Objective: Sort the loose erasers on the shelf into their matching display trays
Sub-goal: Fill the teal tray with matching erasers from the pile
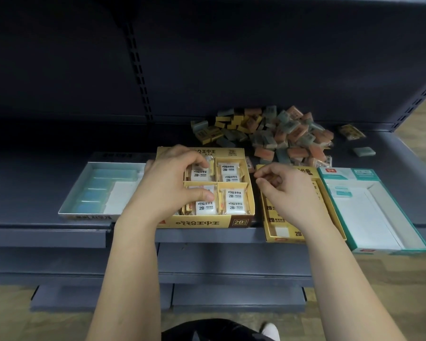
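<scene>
White wrapped 2B erasers [233, 205] fill the yellow tray [199, 223] — left fingers [197, 158] grip one, right fingers' [268, 172] hold unclear.

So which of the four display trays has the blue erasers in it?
The white tray farthest left, beside the left hand: blue erasers line its left and back walls. The yellow tray next to it holds white 2B erasers.

Four-compartment yellow tray [207, 223], front: "2B" is printed on the brown corner, beside "王中王".
Same tray, back flap: "王中王" and "2B" are repeated.
Wrapped erasers [233, 207] inside: "2B" is marked on the white labels.
Narrow yellow tray [284, 239]: "2B" is printed twice.
Teal tray [342, 175], white tray [84, 216]: lettering cannot be read.
</scene>
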Demonstrator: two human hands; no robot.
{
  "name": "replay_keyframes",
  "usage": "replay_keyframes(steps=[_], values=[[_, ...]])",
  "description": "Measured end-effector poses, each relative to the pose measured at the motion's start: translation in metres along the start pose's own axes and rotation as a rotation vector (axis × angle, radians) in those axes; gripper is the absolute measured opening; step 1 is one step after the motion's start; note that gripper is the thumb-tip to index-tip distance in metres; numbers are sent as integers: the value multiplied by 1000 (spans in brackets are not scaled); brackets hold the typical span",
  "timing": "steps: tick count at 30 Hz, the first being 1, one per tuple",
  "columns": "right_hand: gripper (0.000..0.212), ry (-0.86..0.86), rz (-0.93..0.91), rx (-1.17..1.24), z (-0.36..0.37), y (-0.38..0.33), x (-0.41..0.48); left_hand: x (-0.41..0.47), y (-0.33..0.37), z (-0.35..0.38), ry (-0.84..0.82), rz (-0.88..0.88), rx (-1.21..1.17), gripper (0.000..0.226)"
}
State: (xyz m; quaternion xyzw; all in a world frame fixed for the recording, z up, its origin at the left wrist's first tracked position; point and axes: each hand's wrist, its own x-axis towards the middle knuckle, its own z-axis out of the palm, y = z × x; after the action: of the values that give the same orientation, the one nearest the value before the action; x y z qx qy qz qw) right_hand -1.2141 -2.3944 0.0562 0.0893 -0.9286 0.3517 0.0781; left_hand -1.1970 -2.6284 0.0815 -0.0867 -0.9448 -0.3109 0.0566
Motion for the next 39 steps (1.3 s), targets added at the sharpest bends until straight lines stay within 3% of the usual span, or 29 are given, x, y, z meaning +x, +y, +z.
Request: replay_keyframes(steps=[7,14,27,35,39], values=[[11,-7,11,13,-10,11,3,9,14,26,225,74,-16,7],[14,12,26,35,-40,35,11,28,48,45,194,73,46,17],[18,89,126,22,-124,121,42,66,127,97,102,40,97,16],[19,45,162,-256,-152,197,88,78,166,124,113,-5,202,15],[21,37,213,-240,-157,223,115,81,173,135,146,-34,172,12]])
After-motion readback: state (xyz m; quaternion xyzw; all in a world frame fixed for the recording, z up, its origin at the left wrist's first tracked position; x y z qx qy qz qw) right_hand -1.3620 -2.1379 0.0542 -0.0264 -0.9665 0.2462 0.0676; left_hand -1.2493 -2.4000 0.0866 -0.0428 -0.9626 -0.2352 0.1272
